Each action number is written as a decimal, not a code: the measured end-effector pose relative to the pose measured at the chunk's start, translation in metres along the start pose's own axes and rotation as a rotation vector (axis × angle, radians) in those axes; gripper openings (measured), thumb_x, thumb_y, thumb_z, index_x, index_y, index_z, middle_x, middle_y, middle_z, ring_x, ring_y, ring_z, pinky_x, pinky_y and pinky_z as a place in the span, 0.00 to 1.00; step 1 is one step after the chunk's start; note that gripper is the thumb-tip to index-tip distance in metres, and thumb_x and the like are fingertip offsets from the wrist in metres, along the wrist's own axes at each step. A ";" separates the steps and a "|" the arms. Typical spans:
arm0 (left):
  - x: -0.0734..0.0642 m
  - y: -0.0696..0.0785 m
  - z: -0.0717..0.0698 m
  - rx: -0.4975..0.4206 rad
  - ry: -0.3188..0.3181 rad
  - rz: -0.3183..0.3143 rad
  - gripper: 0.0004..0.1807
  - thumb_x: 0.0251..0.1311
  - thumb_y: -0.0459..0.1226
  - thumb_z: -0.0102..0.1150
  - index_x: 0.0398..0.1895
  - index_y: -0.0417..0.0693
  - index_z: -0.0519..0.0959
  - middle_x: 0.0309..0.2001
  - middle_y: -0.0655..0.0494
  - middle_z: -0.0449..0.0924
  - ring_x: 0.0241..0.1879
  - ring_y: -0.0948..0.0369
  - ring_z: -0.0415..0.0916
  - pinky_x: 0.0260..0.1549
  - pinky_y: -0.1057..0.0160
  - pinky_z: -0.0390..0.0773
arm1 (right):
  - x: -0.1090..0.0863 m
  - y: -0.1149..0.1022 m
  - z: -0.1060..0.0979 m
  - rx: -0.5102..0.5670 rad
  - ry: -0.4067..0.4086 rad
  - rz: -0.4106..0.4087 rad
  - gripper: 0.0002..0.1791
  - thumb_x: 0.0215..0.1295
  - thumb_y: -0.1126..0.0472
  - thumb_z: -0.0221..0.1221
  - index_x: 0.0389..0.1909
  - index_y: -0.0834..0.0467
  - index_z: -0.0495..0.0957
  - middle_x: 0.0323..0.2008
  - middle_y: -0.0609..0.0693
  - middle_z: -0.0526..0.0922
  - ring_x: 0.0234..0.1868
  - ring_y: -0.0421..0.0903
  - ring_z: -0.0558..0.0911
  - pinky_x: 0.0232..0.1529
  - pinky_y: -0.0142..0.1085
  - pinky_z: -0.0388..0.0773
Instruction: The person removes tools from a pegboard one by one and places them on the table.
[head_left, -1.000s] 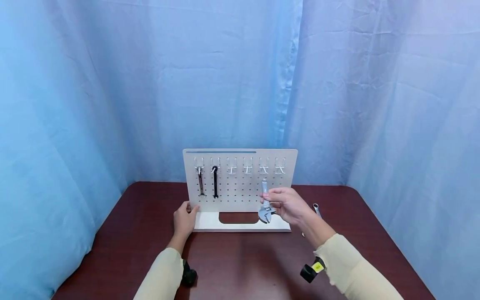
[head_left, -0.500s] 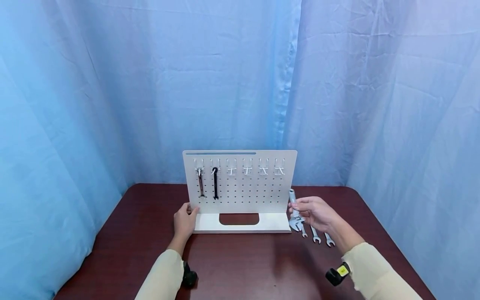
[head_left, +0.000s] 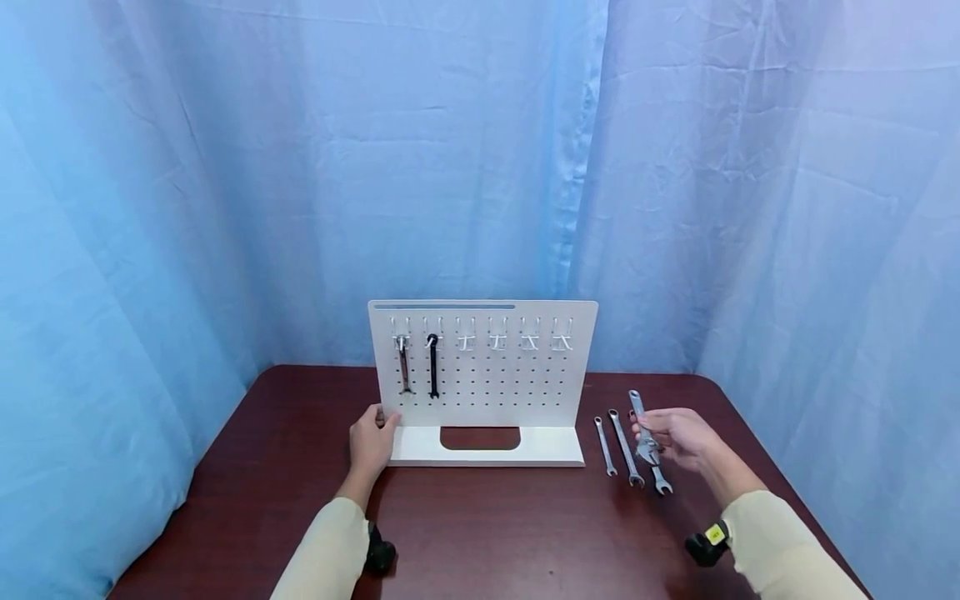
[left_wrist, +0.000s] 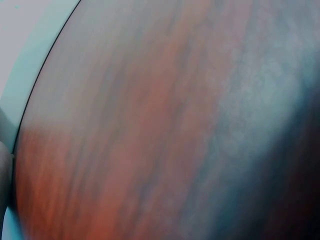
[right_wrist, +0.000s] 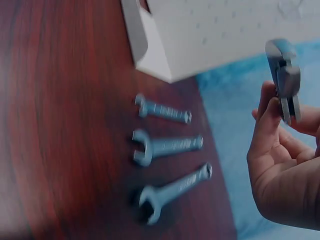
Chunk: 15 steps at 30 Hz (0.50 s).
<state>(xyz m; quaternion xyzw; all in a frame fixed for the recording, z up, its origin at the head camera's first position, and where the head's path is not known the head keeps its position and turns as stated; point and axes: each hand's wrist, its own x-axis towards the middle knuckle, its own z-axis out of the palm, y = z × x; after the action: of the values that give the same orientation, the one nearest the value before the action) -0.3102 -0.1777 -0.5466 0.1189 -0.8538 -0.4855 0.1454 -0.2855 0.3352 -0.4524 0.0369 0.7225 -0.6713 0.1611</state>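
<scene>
My right hand (head_left: 681,437) pinches an adjustable wrench (head_left: 643,433) by its handle, head downward, over the right side of the table. Below and beside it lie three combination wrenches: a short one (head_left: 604,446), a longer one (head_left: 625,450) and a third (head_left: 661,480) partly covered by the hand. The right wrist view shows the wrench head (right_wrist: 286,75) above the fingers. My left hand (head_left: 369,442) grips the lower left edge of a white pegboard stand (head_left: 510,392), thumb on the front. From its hooks hang a silver wrench (head_left: 405,371) and a black wrench (head_left: 433,367).
Several bare white hooks (head_left: 498,340) line the board's upper part to the right of the hung wrenches. The stand's base (head_left: 551,448) rests on a dark red wooden table (head_left: 480,533). Blue curtains (head_left: 420,167) surround the table at the back and sides.
My right hand has carried the adjustable wrench from in front of the pegboard rightward, over the loose wrenches, uncovering them. The left hand stays at the board's edge.
</scene>
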 end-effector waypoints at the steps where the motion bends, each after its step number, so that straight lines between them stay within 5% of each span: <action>1: 0.000 0.000 0.000 0.001 0.002 0.001 0.23 0.71 0.42 0.61 0.62 0.36 0.76 0.56 0.38 0.79 0.58 0.45 0.75 0.56 0.44 0.75 | 0.001 0.003 -0.004 -0.025 0.032 0.011 0.11 0.77 0.63 0.53 0.46 0.62 0.84 0.34 0.46 0.87 0.29 0.38 0.81 0.31 0.36 0.76; 6: 0.001 0.000 0.000 -0.006 0.009 0.013 0.23 0.71 0.41 0.61 0.62 0.36 0.76 0.55 0.38 0.79 0.58 0.46 0.75 0.56 0.45 0.75 | 0.006 0.017 -0.022 -0.131 0.142 0.045 0.17 0.77 0.62 0.52 0.54 0.72 0.79 0.33 0.48 0.86 0.25 0.41 0.73 0.28 0.38 0.74; 15: 0.001 -0.002 0.002 0.006 0.014 0.011 0.22 0.70 0.42 0.61 0.61 0.38 0.76 0.55 0.39 0.80 0.56 0.47 0.76 0.55 0.46 0.76 | 0.016 0.046 -0.048 -0.283 0.227 0.069 0.20 0.75 0.63 0.53 0.55 0.78 0.75 0.31 0.48 0.85 0.30 0.43 0.79 0.33 0.41 0.78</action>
<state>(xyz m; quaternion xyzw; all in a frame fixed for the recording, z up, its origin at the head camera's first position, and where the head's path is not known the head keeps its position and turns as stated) -0.3120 -0.1779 -0.5489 0.1180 -0.8549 -0.4813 0.1535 -0.2969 0.3840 -0.4987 0.1143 0.8217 -0.5483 0.1050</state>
